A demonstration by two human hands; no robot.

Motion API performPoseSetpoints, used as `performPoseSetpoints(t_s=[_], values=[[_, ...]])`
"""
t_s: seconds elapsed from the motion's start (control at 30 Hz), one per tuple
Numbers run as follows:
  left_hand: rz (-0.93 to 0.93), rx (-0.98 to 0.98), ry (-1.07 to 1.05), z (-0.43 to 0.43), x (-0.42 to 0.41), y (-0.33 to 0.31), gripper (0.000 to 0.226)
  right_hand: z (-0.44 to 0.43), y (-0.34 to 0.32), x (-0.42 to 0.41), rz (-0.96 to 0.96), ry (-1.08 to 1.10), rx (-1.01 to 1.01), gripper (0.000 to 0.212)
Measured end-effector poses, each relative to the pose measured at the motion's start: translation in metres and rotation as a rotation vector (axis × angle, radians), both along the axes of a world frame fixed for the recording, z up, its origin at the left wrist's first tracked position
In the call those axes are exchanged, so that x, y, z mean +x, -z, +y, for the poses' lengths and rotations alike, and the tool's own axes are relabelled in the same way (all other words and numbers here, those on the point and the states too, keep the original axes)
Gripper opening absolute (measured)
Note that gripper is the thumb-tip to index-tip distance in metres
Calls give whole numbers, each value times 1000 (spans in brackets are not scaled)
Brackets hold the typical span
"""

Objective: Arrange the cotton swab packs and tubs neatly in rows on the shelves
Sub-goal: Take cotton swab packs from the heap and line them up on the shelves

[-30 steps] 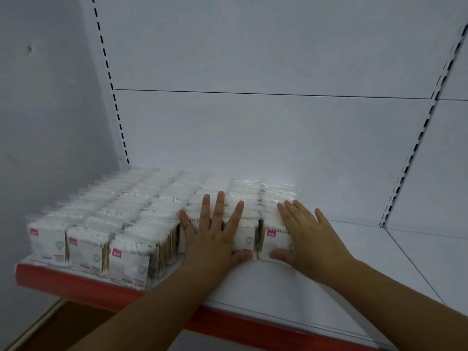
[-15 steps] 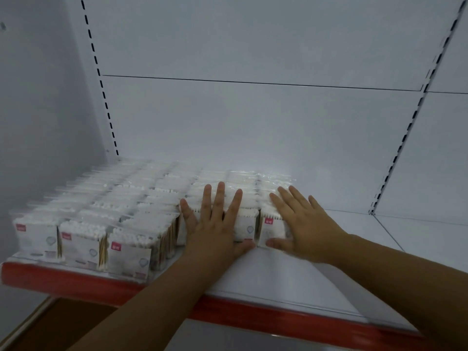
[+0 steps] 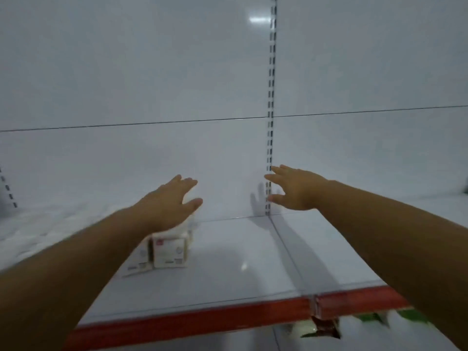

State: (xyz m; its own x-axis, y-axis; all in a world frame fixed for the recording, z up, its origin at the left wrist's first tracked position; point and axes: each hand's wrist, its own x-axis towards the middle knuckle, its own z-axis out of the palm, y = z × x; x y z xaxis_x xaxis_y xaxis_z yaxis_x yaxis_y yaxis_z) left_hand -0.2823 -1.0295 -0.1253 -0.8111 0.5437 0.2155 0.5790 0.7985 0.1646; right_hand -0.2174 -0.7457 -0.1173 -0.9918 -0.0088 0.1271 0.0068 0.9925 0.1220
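Observation:
Rows of clear cotton swab packs (image 3: 169, 253) with white labels stand on the white shelf (image 3: 235, 269), blurred toward the left. My left forearm hides most of them; the front right packs show beneath it. My left hand (image 3: 168, 200) hovers above the packs, fingers straight and together, holding nothing. My right hand (image 3: 295, 188) is raised in the air to the right, near the slotted upright, fingers spread and empty.
A slotted upright (image 3: 270, 122) divides the white back panel. A red front strip (image 3: 202, 320) edges the shelf, with a seam to a second shelf section (image 3: 342, 249) on the right. Green and brown items (image 3: 324, 328) show blurred below.
Both hands have lifted off the front packs and now hover in the air. The view has swung right, so the pack rows sit at the left edge.

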Motion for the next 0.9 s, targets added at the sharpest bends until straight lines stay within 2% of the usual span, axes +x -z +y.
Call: performPoseSetpoints(t_s=[0.03, 0.1, 0.2, 0.37, 0.57, 0.73, 0.9], values=[[-62, -70, -19, 34, 2, -20, 60, 34, -9, 17, -25, 102, 64, 65], [-43, -122, 23, 110, 17, -50, 60, 93, -22, 60, -38, 213, 109, 63], [79, 9, 243, 229, 63, -65, 57, 168, -37, 135, -12, 273, 19, 63], [38, -110, 506, 410, 154, -49, 59, 284, -31, 263, -33, 458, -7, 66], [-7, -216, 715, 555, 229, -19, 61, 400, -7, 388, -71, 686, -15, 68], [-22, -237, 824, 657, 249, 0, 60, 479, 8, 438, -80, 793, -14, 70], [-22, -122, 896, 755, 232, 5, 54, 570, 8, 435, -53, 852, 8, 67]])
